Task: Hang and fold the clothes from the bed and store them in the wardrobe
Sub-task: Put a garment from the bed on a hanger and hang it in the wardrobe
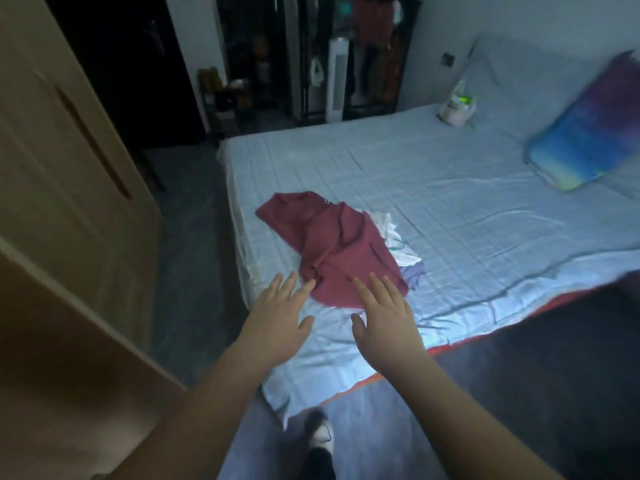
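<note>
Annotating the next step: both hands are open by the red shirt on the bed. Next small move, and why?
Probably lower the left hand and right hand and pinch the near edge of the shirt. Both are open and empty, fingertips by that edge. The shirt lies crumpled on the bed, atop paler clothes, so it likely comes first.

A maroon shirt (339, 251) lies crumpled and unfolded near the left front corner of the bed (450, 188), its collar towards the far left and its hem nearest. It covers most of a small heap: white clothes (391, 233) show at its right edge, and a lavender piece (414, 273) shows under its near right corner. The tan wardrobe door (52, 168) stands at the far left.
</note>
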### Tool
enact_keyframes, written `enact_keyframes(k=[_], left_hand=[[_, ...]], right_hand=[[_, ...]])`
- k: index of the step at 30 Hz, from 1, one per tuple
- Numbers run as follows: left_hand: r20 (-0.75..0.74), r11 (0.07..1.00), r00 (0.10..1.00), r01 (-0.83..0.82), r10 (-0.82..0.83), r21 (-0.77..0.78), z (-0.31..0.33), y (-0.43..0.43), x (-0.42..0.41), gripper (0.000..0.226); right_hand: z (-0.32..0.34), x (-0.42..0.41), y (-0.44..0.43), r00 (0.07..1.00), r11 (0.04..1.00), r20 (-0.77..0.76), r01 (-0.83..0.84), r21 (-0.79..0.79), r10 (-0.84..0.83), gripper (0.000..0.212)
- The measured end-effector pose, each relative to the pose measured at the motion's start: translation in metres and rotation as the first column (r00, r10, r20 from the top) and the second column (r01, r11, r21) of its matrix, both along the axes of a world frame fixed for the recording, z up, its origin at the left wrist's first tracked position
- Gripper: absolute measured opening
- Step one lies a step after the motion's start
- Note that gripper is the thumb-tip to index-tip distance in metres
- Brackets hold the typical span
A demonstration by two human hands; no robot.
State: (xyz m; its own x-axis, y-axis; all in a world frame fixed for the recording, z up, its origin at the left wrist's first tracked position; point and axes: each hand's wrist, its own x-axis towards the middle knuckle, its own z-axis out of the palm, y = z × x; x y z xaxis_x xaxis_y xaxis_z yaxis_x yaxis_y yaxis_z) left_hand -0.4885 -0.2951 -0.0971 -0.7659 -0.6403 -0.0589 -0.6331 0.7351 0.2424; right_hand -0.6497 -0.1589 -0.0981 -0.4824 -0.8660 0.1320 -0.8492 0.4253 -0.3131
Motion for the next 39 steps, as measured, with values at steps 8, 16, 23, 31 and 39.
enact_keyframes(k=[8, 16, 23, 31, 39], left_hand=[[0.017, 0.996, 0.999, 0.035, -0.036, 0.085, -0.054, -0.083, -0.119, 0.076], [0.057, 0.984, 0.997, 0.047, -0.057, 0.171, -0.09, -0.176, -0.225, 0.07], [0.103, 0.971, 0.993, 0.024, -0.05, 0.24, -0.117, -0.214, -0.306, 0.068], [0.197, 0.912, 0.98, -0.117, 0.04, 0.394, -0.179, -0.228, -0.403, 0.068], [0.283, 0.744, 0.919, -0.389, 0.273, 0.544, -0.262, -0.221, -0.493, 0.063]], right_hand=[[-0.046, -0.109, -0.06, 0.996, 0.985, 0.045, 0.065, 0.16, -0.073, 0.065], [-0.071, -0.212, -0.158, 0.998, 0.973, 0.05, 0.014, 0.232, -0.026, 0.061], [-0.118, -0.296, -0.189, 0.986, 0.956, 0.142, 0.039, 0.29, -0.084, 0.062], [-0.185, -0.409, -0.224, 0.967, 0.939, 0.255, -0.109, 0.327, 0.023, 0.048], [-0.262, -0.524, -0.29, 0.877, 0.811, 0.458, -0.369, 0.454, 0.142, 0.051]])
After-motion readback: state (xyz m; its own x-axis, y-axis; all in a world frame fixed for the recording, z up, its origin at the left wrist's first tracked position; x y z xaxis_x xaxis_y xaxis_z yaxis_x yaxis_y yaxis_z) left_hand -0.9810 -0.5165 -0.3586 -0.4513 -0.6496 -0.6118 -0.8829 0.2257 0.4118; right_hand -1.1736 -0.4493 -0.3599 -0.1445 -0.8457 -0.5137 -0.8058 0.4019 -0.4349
